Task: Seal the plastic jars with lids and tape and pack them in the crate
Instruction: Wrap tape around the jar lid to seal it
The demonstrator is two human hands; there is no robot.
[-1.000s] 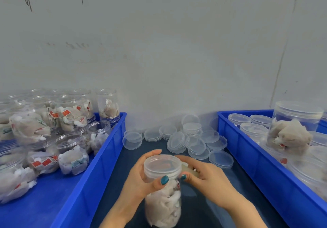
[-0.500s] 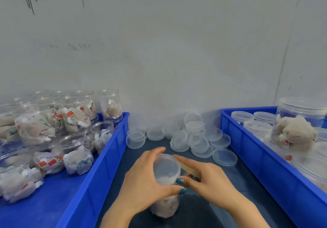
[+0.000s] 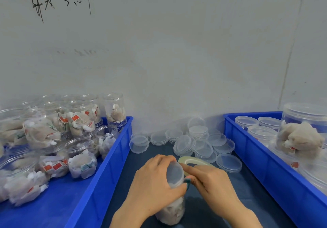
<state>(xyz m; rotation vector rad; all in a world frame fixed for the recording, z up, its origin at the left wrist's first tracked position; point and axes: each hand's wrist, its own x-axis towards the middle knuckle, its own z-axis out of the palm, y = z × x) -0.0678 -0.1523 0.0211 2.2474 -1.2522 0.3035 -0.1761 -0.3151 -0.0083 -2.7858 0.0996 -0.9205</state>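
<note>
Dark blue table (image 3: 247,201) under a grey wall: we hold a lidded jar and tape.
Our left hand (image 3: 155,185) has its fingers curled round the capped top of the jar (image 3: 171,211), which tilts toward 3 o'clock at the table's 6 o'clock edge. Our right hand (image 3: 214,187) holds the tape roll (image 3: 192,160) in bent fingers against the lid's rim. Loose lids (image 3: 194,139) are piled at 12 o'clock. A left crate (image 3: 113,157) sits at 9 o'clock and a right crate (image 3: 256,157) at 3 o'clock.

clear glossy plastic jar (image 3: 174,208) and lids (image 3: 198,139), smooth blue plastic crates (image 3: 261,158), matt grey plaster wall (image 3: 177,50).
</note>
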